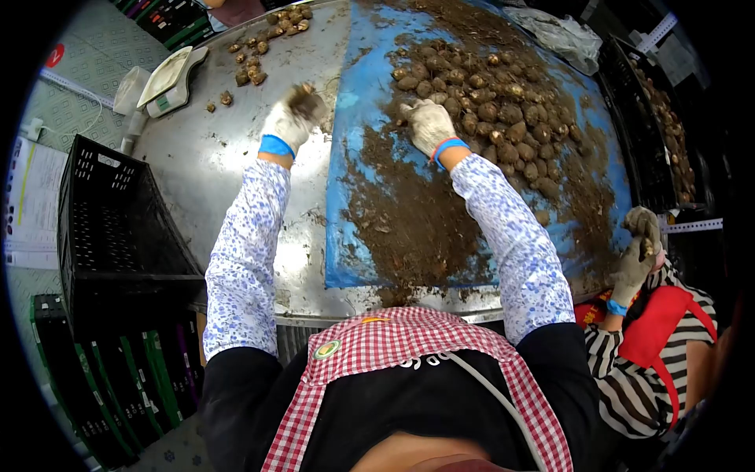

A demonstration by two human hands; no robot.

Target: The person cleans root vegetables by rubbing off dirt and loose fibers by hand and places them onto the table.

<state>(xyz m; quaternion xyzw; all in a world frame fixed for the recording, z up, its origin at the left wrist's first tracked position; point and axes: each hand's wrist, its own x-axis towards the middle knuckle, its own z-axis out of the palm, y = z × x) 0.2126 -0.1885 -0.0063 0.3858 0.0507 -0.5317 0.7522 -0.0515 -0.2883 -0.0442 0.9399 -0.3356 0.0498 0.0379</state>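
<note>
My left hand (295, 118), in a white glove with a blue band at the wrist, is over the bare metal part of the table. It is blurred, with its fingers closed around a brown, soil-covered taro (305, 101). At the left edge of the taro pile (503, 110) is my right hand (429, 126), also gloved. Its fingers curl inward beside the corms, and what they hold is hidden. The pile and much loose soil (409, 212) lie on a blue sheet (340, 236). A smaller group of taros (253, 72) sits on the metal at the far left.
A white scale (169, 82) stands at the table's left edge, above a black crate (110, 212). Another black crate (661, 126) with taros is at the right. A co-worker's gloved hand (635, 263) is at the lower right. Clear plastic (554, 35) lies at the back.
</note>
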